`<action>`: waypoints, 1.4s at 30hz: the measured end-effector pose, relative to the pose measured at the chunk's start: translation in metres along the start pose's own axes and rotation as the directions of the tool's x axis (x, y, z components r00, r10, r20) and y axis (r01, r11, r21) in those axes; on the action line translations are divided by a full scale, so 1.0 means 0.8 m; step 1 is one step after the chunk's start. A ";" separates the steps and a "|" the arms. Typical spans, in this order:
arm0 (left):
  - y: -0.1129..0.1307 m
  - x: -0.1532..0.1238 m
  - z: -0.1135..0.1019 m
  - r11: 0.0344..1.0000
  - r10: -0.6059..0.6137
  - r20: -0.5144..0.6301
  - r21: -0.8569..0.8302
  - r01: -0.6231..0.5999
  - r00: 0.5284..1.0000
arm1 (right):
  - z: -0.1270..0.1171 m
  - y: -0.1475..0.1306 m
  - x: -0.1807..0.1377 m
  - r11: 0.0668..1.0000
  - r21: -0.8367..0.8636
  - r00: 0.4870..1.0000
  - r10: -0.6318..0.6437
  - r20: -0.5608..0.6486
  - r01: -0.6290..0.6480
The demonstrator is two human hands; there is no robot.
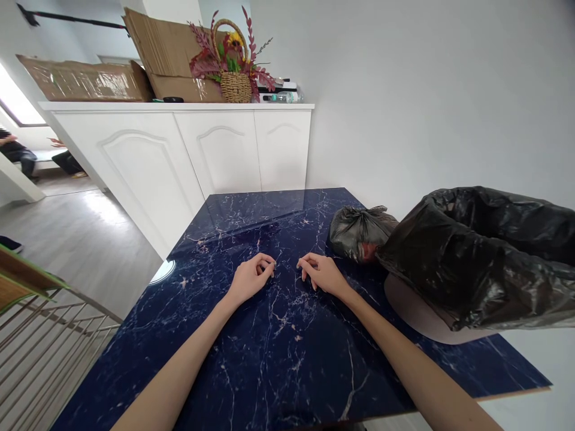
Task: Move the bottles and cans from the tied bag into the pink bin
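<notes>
My left hand [252, 277] rests on the blue marble-patterned table [287, 359], its fingers curled so that thumb and forefinger meet. Nothing shows inside that loose ring. Across a small gap, my right hand [324, 274] hovers or rests at the tabletop with fingers bent loosely and slightly apart, holding nothing. Whether its fingertips touch the surface I cannot tell. Just beyond my right hand lies a knotted black plastic bag [354, 230] with something reddish showing through.
A bin lined with a black bag [449, 257] stands on the table's right side, against the wall. Behind the table, a white cabinet [229, 143] bears cardboard boxes [94, 81], a flower basket [236, 87] and a bottle [285, 97]. A metal rack [54, 335] is at left; people sit far left.
</notes>
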State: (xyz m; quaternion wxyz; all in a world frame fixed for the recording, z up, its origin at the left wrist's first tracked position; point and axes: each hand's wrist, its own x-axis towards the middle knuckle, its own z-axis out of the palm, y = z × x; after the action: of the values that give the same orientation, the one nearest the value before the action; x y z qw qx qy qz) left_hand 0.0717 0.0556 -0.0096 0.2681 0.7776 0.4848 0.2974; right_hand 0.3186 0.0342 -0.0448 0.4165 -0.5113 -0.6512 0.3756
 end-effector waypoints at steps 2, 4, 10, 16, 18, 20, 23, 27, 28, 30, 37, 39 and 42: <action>0.000 0.000 0.000 1.000 -0.002 0.001 0.003 0.002 1.000 | 0.000 -0.001 0.000 1.000 -0.002 1.000 0.000 0.001 0.000; 0.000 0.000 0.000 1.000 -0.005 0.002 0.005 0.005 1.000 | -0.001 -0.002 -0.001 1.000 -0.002 1.000 -0.001 0.002 0.001; 0.000 0.000 -0.001 1.000 -0.001 0.009 0.005 0.001 1.000 | -0.001 -0.003 -0.002 1.000 0.007 1.000 0.002 0.011 -0.002; 0.000 0.000 0.000 1.000 -0.005 0.007 0.013 0.004 1.000 | -0.001 0.000 -0.001 1.000 0.012 1.000 0.004 0.012 -0.004; 0.000 0.000 0.000 1.000 -0.003 0.007 0.016 0.003 1.000 | -0.001 0.001 -0.001 1.000 0.011 1.000 0.003 0.012 -0.003; 0.000 0.000 0.000 1.000 -0.001 0.008 0.018 0.000 1.000 | 0.000 0.001 -0.001 1.000 0.010 1.000 0.002 0.011 -0.002; 0.000 0.000 0.000 1.000 0.002 0.009 0.021 -0.002 1.000 | 0.000 0.000 0.000 1.000 0.008 1.000 0.003 0.009 -0.004; -0.001 0.000 0.000 1.000 0.004 0.009 0.026 -0.004 1.000 | -0.001 -0.001 -0.001 1.000 0.006 1.000 0.009 0.013 -0.009; -0.001 0.000 0.000 1.000 0.004 0.010 0.027 -0.004 1.000 | -0.001 -0.001 -0.001 1.000 0.007 1.000 0.009 0.015 -0.009; -0.002 0.000 0.001 1.000 0.001 0.011 0.031 -0.001 1.000 | -0.001 -0.002 -0.001 1.000 0.010 1.000 0.007 0.018 -0.007; -0.001 -0.001 0.000 0.999 -0.003 0.030 0.038 0.002 1.000 | -0.001 -0.003 -0.002 1.000 0.010 1.000 -0.001 0.016 0.001; 0.000 -0.001 0.000 0.999 -0.003 0.035 0.040 0.002 0.999 | -0.001 -0.004 -0.002 1.000 0.008 1.000 0.000 0.015 0.000; 0.000 -0.001 0.000 0.999 -0.007 0.031 0.047 0.006 0.999 | -0.001 -0.004 -0.002 1.000 0.007 1.000 0.001 0.013 -0.002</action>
State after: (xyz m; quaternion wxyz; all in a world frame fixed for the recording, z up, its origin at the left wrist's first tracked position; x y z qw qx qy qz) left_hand 0.0712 0.0549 -0.0094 0.2584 0.7866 0.4899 0.2728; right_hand 0.3185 0.0321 -0.0421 0.4136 -0.5079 -0.6523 0.3814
